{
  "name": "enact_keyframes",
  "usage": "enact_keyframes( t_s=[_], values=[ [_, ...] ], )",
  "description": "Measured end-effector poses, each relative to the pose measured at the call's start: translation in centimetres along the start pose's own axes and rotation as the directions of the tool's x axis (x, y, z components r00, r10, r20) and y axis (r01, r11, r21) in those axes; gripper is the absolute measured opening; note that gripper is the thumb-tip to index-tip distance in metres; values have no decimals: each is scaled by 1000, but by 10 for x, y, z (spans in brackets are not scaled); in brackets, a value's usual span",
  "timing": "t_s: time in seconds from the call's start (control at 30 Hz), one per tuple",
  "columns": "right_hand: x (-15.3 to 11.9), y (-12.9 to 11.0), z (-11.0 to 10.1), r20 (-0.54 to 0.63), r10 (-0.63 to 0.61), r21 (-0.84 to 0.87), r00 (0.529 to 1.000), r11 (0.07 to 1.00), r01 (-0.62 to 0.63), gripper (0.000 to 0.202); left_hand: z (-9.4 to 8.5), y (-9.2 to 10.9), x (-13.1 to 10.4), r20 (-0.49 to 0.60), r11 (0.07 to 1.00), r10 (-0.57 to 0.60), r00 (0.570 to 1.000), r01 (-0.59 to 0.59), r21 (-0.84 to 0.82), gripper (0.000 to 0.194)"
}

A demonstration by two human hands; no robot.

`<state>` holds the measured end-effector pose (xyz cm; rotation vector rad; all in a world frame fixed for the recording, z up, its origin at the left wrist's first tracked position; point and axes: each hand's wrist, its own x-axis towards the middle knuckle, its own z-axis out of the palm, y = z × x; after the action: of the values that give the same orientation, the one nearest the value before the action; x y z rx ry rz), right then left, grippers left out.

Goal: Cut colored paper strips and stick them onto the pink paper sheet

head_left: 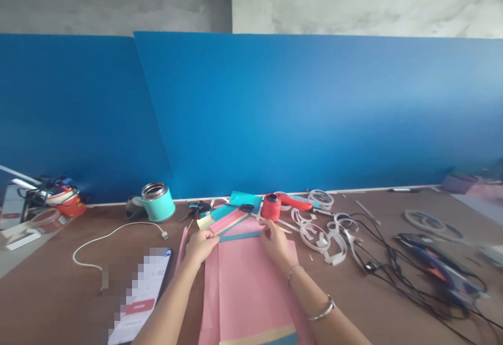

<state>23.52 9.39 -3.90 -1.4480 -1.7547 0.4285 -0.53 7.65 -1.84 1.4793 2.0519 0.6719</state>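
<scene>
A narrow blue paper strip (240, 236) runs crosswise over the upper part of a pink paper sheet (251, 287). My left hand (201, 245) pinches the strip's left end, fingertips close to the sheet. At the other end, my right hand (274, 241) has its fingers closed on the strip near the sheet's right edge. Yellow and blue bands (263, 336) cross the sheet's near end. Just beyond my hands lie pink striped strips (228, 221) and teal paper pieces (239, 198), with black-handled scissors (247, 208) on top.
A red spool-like object (271, 209) stands behind my right hand. To the right are white ribbon coils (314, 235), black cables (393, 261) and a blurred blue tool (444, 271). Leftward are a phone (147, 298), white cable (84, 245) and turquoise jar (158, 203). A blue partition (275, 114) borders the table.
</scene>
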Motion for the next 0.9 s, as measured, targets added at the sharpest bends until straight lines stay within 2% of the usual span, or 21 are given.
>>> enact_keyframes(
  t_s=[0.9],
  values=[
    [0, 2, 1, 8, 8, -26, 1000, 1000, -7, 32, -5, 13, -9, -9, 991, 26, 1000, -25, 128, 14]
  ],
)
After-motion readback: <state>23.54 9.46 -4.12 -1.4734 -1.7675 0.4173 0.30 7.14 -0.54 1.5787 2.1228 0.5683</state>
